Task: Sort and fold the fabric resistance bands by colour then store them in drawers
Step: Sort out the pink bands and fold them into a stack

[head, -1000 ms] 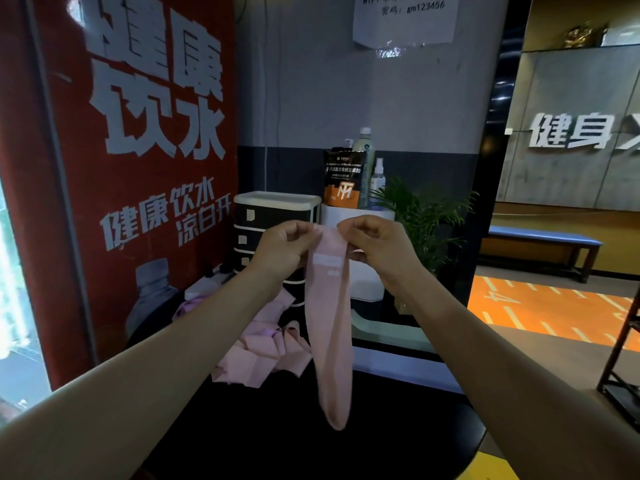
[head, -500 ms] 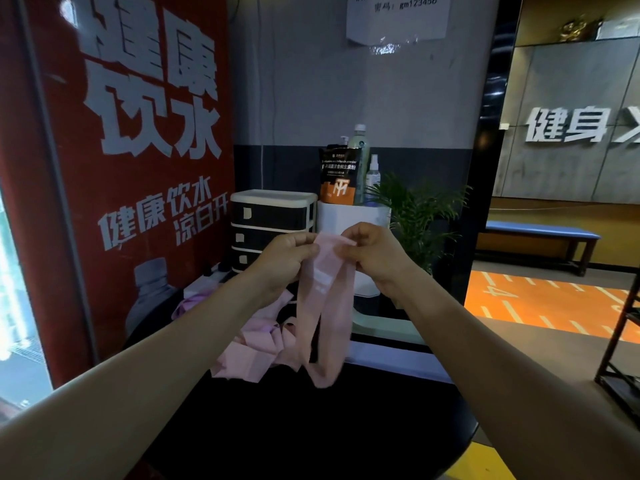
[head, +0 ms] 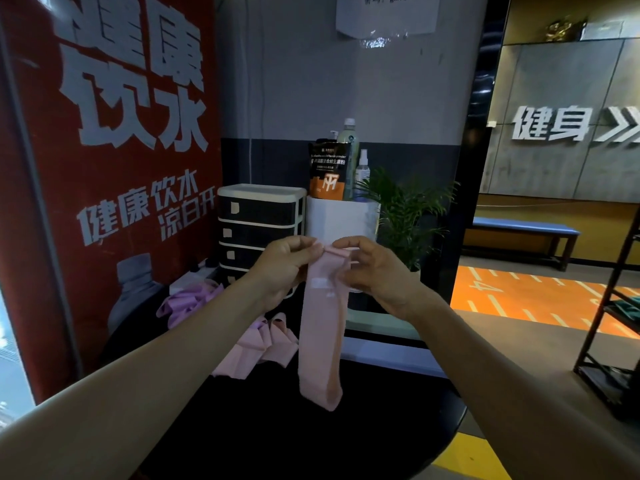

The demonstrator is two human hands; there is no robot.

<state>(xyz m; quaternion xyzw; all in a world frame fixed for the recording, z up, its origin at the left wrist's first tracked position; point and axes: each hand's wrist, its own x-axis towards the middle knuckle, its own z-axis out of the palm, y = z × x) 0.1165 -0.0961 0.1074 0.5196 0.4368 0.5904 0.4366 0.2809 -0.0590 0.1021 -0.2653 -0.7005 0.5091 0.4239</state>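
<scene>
A pink fabric band hangs straight down over the black table. My left hand and my right hand pinch its top edge from either side, close together. Its lower loop dangles just above the tabletop. A heap of pink bands lies on the table behind my left forearm, and a bunch of purple bands lies further back left. The black drawer unit with a white top stands at the back of the table, its drawers closed.
A white box carries a black-and-orange pouch and bottles, with a green plant beside it. A red poster stands to the left. A dark metal rack stands on the right.
Half a second ago the band was spread into two strands, its loop resting near the pink heap. Now the layers lie together and the band hangs straight. My hands sit slightly lower in view.
</scene>
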